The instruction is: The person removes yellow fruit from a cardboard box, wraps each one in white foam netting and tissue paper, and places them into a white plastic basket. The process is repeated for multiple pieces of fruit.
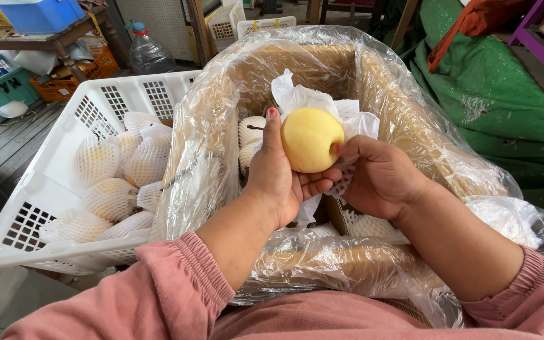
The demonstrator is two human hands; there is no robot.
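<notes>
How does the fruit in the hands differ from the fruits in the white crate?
The yellow fruit is bare, its smooth skin showing; the crate fruits each wear a white foam net. It is held up between the left hand and right hand above the lined carton; they lie piled in the white crate. All look round and similar in size.

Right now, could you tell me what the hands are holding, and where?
A round pale-yellow fruit: the left hand cups its underside and left side, the right hand touches its right side.
</notes>
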